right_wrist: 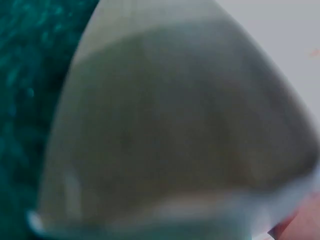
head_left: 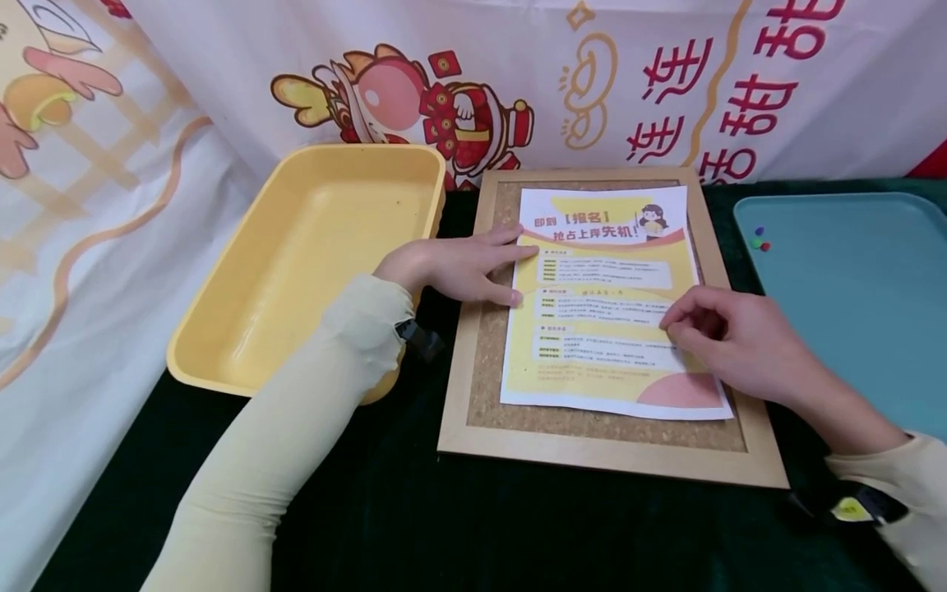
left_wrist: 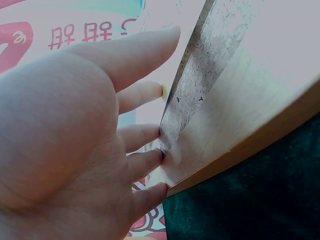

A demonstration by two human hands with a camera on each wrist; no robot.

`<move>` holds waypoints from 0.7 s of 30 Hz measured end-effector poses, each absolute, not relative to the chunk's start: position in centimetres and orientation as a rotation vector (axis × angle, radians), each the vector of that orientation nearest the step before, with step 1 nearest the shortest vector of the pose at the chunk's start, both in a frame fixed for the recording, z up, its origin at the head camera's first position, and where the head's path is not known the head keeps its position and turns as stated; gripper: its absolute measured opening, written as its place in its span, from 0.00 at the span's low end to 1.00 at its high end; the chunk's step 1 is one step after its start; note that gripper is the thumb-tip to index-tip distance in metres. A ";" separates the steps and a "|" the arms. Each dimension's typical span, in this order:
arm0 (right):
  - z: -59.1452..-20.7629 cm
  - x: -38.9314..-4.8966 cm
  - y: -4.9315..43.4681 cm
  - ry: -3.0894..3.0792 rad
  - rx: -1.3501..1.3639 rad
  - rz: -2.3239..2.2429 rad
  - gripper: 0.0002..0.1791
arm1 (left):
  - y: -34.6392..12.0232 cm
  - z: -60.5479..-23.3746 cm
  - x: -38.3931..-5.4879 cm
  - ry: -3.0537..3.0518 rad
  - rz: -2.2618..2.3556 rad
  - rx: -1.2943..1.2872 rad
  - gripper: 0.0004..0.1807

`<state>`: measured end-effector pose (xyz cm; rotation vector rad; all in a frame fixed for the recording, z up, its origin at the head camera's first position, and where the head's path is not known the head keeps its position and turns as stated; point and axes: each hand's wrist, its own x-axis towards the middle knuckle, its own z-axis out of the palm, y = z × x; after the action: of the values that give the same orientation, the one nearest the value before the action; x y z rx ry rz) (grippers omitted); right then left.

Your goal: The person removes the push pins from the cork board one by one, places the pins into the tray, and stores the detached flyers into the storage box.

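Note:
A yellow and white printed flyer (head_left: 602,353) lies on a cork board (head_left: 484,395) with a light wooden frame (head_left: 607,467). My left hand (head_left: 473,267) rests at the flyer's left edge with fingers spread. In the left wrist view the left hand (left_wrist: 100,120) shows its palm, its fingertips at the paper and cork. Over the flyer's right side, my right hand (head_left: 740,341) has curled fingers, thumb and index tips together at the paper; I cannot tell what is between them. Only a bit of the right hand (right_wrist: 305,220) shows in the right wrist view.
A deep yellow tub (head_left: 296,247) stands left of the board. At right is a flat blue-green tray (head_left: 851,271) with a few small colored pieces (head_left: 759,240) near its left rim. Dark green cloth (head_left: 518,534) covers the table; a printed white curtain (head_left: 510,41) hangs behind.

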<state>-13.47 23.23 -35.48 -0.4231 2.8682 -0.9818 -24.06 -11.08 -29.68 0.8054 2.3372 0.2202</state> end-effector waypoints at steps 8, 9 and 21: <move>-35.2 -13.7 23.4 2.795 -0.371 -0.976 0.06 | -11.3 -29.8 -23.9 2.335 0.242 0.793 0.46; -35.2 -13.7 23.5 2.795 -0.365 -0.993 0.06 | -11.3 -29.9 -23.9 2.334 0.242 0.793 0.46; -34.7 -14.4 25.2 2.831 -0.252 -1.044 0.10 | -11.1 -29.6 -23.9 2.344 0.222 0.803 0.46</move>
<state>-14.37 25.18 -34.74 -0.2523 2.8308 -1.0437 -23.91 -11.06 -29.55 0.8025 2.3438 0.2220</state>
